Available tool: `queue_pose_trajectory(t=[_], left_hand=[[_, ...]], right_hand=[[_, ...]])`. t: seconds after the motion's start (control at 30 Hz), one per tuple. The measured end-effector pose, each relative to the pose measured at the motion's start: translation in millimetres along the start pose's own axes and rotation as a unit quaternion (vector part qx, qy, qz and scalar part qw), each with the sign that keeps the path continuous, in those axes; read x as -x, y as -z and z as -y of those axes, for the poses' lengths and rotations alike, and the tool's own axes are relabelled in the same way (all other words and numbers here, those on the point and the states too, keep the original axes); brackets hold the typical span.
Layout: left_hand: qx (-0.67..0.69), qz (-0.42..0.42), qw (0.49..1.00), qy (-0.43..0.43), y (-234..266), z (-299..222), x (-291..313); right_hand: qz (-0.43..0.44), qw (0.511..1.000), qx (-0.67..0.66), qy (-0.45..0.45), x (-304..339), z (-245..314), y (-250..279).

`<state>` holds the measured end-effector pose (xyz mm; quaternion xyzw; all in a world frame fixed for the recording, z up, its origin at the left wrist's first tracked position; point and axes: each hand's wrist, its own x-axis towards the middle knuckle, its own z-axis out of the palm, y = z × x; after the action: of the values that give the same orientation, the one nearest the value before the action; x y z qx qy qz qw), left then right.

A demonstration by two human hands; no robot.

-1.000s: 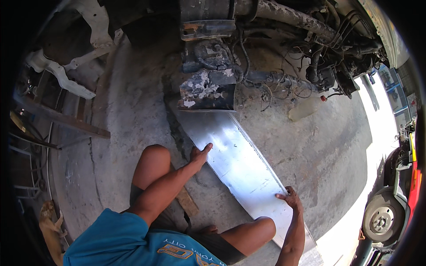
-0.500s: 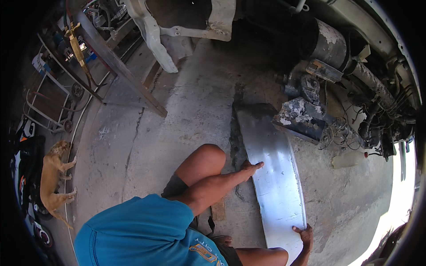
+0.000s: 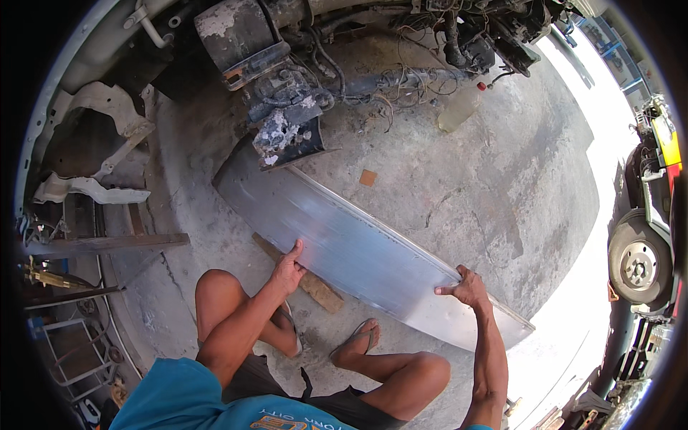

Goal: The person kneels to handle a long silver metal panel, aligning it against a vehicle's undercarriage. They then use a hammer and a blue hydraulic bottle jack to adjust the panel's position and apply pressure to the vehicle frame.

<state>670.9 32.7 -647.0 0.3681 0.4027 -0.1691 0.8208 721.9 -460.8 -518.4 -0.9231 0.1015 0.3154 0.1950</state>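
A long, shiny sheet-metal panel (image 3: 365,251) lies slantwise in front of me, its far left end passing below the rusty vehicle parts. My left hand (image 3: 289,266) grips its near edge, thumb on top of the metal and fingers curled underneath. On the far edge, toward the right end, my right hand (image 3: 466,287) is closed with its thumb pressed on the upper face. Below the near edge, a wooden strip (image 3: 315,290) rests on the concrete, partly covered by the panel and my left hand.
Vehicle underparts (image 3: 287,129) with loose wires hang over the panel's far left. A plastic bottle with a red cap (image 3: 460,111) lies beyond. A small brown square (image 3: 368,177) sits on the floor. A metal beam (image 3: 107,245) is at left, a vehicle wheel (image 3: 638,264) at right.
My view has swung to the right, so the panel now appears slanted across the middle. Both hands still hold the panel's edges. The dog seen at left has nearly left view.
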Motion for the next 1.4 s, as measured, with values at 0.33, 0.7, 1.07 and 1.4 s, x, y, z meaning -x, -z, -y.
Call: queue_pose_trajectory(t=[0.33,0.7,1.07,1.4], left_hand=[[0.074,-0.018,0.996,0.040,25.7,-20.3,116.8],[0.122,-0.095,0.986,0.067,7.1,-38.8,263.5],[0.085,0.005,0.995,0.050,-6.3,-45.8,439.9],[0.057,0.120,0.989,-0.070,-29.7,-27.0,615.8]], right_hand=[[0.014,0.999,0.013,0.049,77.1,6.5,-17.5],[0.046,0.996,0.004,0.081,184.2,1.7,25.6],[0.020,0.993,-0.039,0.113,323.2,-7.0,109.6],[0.011,0.991,-0.004,0.133,494.0,-6.8,175.6]])
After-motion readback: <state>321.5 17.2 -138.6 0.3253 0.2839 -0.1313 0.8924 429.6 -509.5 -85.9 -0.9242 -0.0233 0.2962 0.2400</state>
